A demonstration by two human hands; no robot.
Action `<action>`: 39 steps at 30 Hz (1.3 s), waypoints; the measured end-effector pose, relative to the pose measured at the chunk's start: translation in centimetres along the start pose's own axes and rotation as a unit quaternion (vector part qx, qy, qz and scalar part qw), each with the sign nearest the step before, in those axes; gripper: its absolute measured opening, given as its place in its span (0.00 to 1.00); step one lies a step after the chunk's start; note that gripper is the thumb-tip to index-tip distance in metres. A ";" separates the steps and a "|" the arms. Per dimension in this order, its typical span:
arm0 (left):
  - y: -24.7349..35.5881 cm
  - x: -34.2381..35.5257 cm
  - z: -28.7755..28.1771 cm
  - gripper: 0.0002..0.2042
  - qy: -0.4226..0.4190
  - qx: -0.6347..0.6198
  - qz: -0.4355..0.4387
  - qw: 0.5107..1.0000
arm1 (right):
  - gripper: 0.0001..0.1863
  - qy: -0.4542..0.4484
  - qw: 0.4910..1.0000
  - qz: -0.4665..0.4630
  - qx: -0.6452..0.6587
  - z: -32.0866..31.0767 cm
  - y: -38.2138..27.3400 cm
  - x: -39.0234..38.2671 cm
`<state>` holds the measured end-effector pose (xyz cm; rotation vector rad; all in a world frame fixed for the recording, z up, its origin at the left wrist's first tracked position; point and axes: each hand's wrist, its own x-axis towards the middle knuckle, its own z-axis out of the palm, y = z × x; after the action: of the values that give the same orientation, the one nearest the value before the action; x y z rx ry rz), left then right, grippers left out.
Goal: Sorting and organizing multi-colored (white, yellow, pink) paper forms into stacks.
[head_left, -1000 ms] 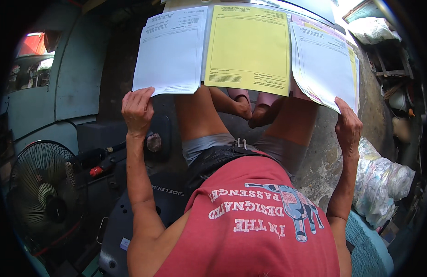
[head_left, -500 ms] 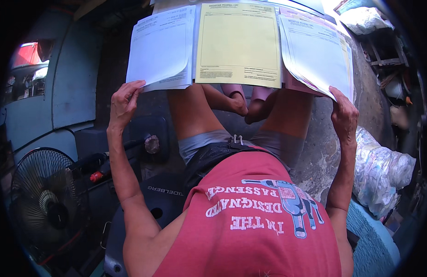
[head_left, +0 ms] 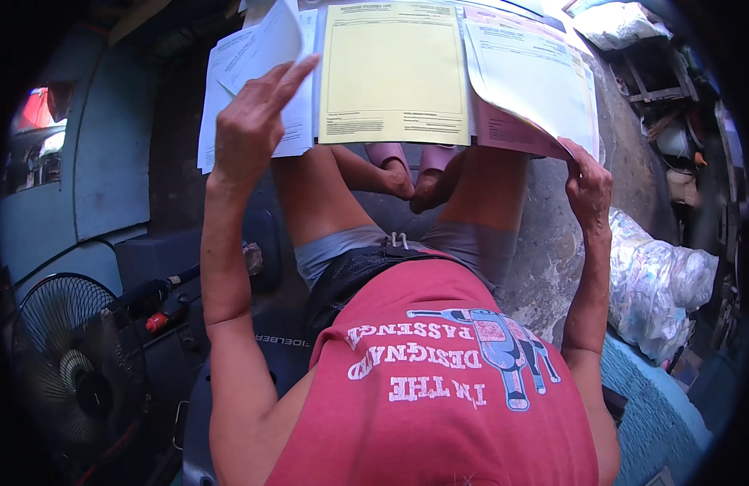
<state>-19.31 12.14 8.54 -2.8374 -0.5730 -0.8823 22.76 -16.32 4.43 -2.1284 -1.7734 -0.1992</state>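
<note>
Three groups of printed paper forms lie side by side on a surface in front of me. My left hand (head_left: pixel 257 117) is raised over the left stack of white forms (head_left: pixel 212 134), its fingers at the lower edge of a lifted, curling white sheet (head_left: pixel 271 44); the exact grip is partly hidden. In the middle lies a yellow form (head_left: pixel 394 73), touched by neither hand. My right hand (head_left: pixel 589 185) pinches the near right corner of a white form (head_left: pixel 516 69) on the right stack. Pink forms (head_left: pixel 508 134) show beneath that bent sheet.
The papers' near edges lie above my bare knees. A standing fan (head_left: pixel 78 381) is at the left, near a dark machine part (head_left: pixel 281 344). To the right sit a clear plastic-wrapped bundle (head_left: pixel 658 283) and a light blue ledge (head_left: pixel 650 405).
My left hand has moved up and inward, folding the white sheet back from the left stack. My right hand keeps its corner, with more pink showing below. The view has shifted slightly.
</note>
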 end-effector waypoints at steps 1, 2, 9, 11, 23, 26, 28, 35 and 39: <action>1.0 0.6 1.2 0.33 -0.025 0.018 0.034 0.999 | 0.19 0.008 0.999 0.013 0.031 0.0 0.1 0.0; 2.1 1.2 2.4 0.32 -0.065 0.043 0.055 0.995 | 0.17 0.017 0.998 0.026 0.063 -0.1 0.3 0.0; 6.2 0.9 6.9 0.13 -0.096 0.010 0.154 0.983 | 0.12 0.081 0.970 0.132 0.186 0.4 1.6 0.2; 6.6 -0.1 7.0 0.12 -0.119 0.018 0.148 0.982 | 0.14 0.124 0.960 0.123 0.219 0.6 1.6 0.7; 6.4 -3.4 8.5 0.06 -0.032 -0.004 0.166 0.986 | 0.13 0.174 0.969 0.033 0.172 1.0 -6.1 11.2; 6.8 -3.7 8.3 0.06 -0.021 -0.009 0.156 0.987 | 0.14 0.133 0.986 -0.035 0.100 1.8 -9.5 12.8; 7.1 -3.8 8.1 0.06 -0.024 -0.018 0.137 0.990 | 0.10 0.138 0.980 -0.129 0.070 2.9 -12.1 13.1; 7.7 -3.9 6.7 0.07 0.023 0.054 0.046 0.997 | 0.06 -0.093 0.972 -0.208 0.050 5.1 -16.4 9.6; 7.8 -2.5 5.0 0.09 0.009 0.053 0.050 0.997 | 0.08 -0.027 0.969 -0.230 0.088 5.1 -16.5 8.6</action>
<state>-15.60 5.27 3.02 -2.7333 -0.4574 -0.8320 7.84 -4.11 5.66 -1.5906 -2.2051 -0.0960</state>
